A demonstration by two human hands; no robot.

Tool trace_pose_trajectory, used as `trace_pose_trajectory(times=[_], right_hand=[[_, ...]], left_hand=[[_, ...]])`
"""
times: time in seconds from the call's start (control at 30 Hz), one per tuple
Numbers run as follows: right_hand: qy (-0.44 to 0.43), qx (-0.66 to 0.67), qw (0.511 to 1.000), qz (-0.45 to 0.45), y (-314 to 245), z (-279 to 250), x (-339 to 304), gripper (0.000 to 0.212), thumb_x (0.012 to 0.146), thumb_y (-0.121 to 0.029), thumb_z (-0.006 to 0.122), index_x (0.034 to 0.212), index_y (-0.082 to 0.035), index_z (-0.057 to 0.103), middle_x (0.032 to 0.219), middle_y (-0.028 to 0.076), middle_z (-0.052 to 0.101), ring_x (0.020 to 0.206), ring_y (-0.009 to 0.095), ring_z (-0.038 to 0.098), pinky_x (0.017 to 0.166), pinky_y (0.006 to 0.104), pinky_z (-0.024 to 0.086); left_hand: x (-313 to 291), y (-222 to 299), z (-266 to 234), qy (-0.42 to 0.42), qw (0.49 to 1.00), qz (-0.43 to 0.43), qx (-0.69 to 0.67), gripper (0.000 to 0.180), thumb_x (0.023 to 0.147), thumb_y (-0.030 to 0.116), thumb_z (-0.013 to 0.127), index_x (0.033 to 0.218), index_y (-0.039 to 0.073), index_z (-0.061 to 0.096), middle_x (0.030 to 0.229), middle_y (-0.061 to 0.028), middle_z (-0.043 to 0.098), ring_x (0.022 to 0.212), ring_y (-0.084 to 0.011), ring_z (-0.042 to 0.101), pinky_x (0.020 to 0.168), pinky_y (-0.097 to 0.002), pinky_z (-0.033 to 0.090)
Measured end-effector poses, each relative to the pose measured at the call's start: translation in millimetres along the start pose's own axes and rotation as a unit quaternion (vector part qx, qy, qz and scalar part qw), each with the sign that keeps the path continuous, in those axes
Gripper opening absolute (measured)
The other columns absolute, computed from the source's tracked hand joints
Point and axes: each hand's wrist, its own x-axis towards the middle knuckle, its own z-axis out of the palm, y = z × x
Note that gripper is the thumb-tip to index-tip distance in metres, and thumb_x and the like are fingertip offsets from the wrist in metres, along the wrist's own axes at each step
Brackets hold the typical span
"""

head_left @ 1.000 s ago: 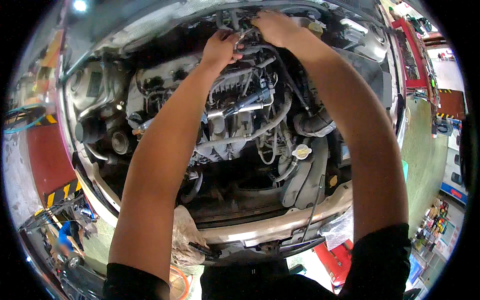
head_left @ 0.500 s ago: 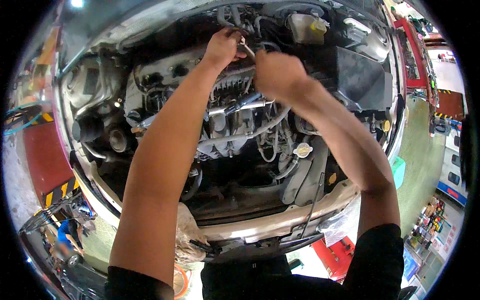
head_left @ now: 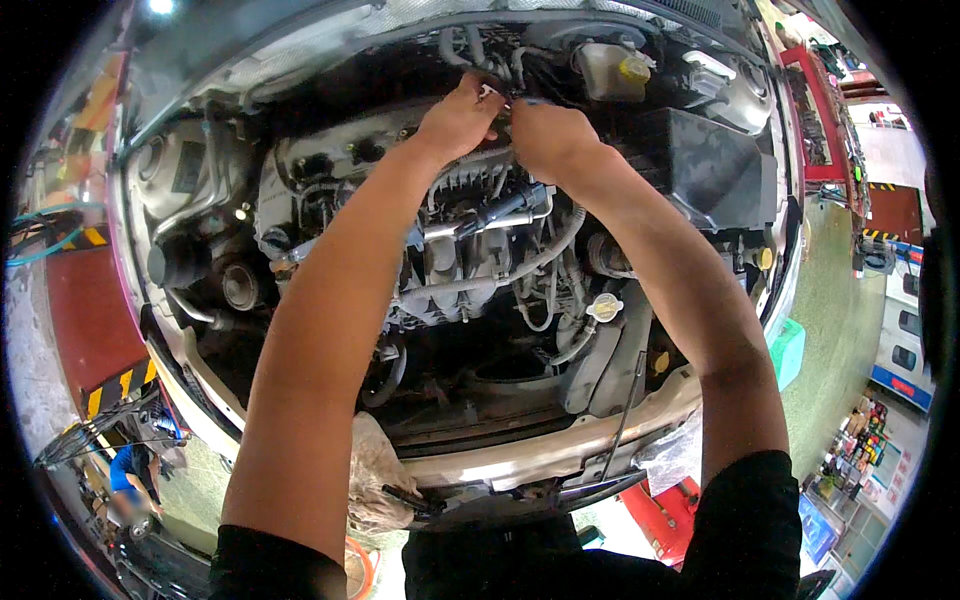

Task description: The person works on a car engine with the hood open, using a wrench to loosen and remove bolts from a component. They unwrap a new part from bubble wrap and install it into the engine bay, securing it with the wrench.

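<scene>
Surrounding the car: green workshop floor [head_left: 845,310]; red rack [head_left: 826,110], right; yellow-and-black striped edging [head_left: 122,388], left, with a person in blue [head_left: 128,468] lower down, near a dark vehicle [head_left: 165,560].

Work area: open engine bay, pale front rail [head_left: 480,466]; crumpled beige sheet [head_left: 374,478] hanging at the left, clear plastic [head_left: 672,460] at the right.

Engine [head_left: 440,262]: grey, grimy, hose-laced. Black box [head_left: 715,165] to its right; whitish reservoir [head_left: 608,75], yellow-capped, farther back.

Metal tool: bright [head_left: 488,91], small visible portion, between both hands at the engine's rear; remainder hidden.

Left hand [head_left: 461,122]: fingers bent at the tool's bright end; firmness of hold, I cannot tell.

Right hand [head_left: 552,138]: fingers curled closed; contents hidden from me.
</scene>
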Motion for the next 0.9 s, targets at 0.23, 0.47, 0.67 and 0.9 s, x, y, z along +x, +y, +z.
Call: trace_pose_trajectory(times=[0.23,0.47,0.67,0.9], right_hand=[[0.043,0.003,0.999,-0.010,5.5,9.0,1.4,0.017,0.086,-0.010,0.061,0.098,-0.002,0.071,0.094,0.019,0.074,0.090,0.035,0.074,0.079,0.0446,0.059],[0.214,-0.201,0.936,-0.192,79.4,1.4,78.5,0.029,0.084,-0.011,0.065,0.113,-0.004,0.067,0.097,0.018,0.072,0.097,0.039,0.070,0.084,0.0480,0.057],[-0.117,-0.115,0.986,-0.027,-18.2,-41.9,-9.6,0.023,0.081,-0.014,0.066,0.101,-0.003,0.072,0.097,0.018,0.073,0.095,0.040,0.071,0.082,0.0476,0.058],[0.046,-0.182,0.980,-0.058,91.0,-2.2,78.9,0.029,0.086,-0.014,0.068,0.113,-0.004,0.071,0.101,0.018,0.072,0.102,0.038,0.069,0.089,0.0495,0.055]], left_hand=[[-1.9,11.1,-7.8,0.000,0.988,-0.068,-0.137,0.040,0.107,0.031,0.049,0.134,0.002,0.052,0.119,-0.0129,0.064,0.084,-0.0233,0.069,0.078,-0.0358,0.060],[-0.1,27.3,0.4,0.019,0.967,-0.110,-0.227,0.041,0.106,0.029,0.050,0.136,0.003,0.051,0.114,-0.0164,0.069,0.087,-0.0262,0.072,0.078,-0.0385,0.059],[-1.1,12.4,-11.7,0.059,0.978,-0.151,-0.129,0.038,0.105,0.032,0.046,0.132,0.006,0.054,0.105,-0.0110,0.069,0.076,-0.0241,0.067,0.069,-0.0381,0.057],[12.6,14.9,11.0,0.030,0.992,-0.122,-0.027,0.041,0.104,0.034,0.040,0.131,0.008,0.055,0.105,-0.0129,0.073,0.087,-0.0265,0.070,0.082,-0.0405,0.053]])
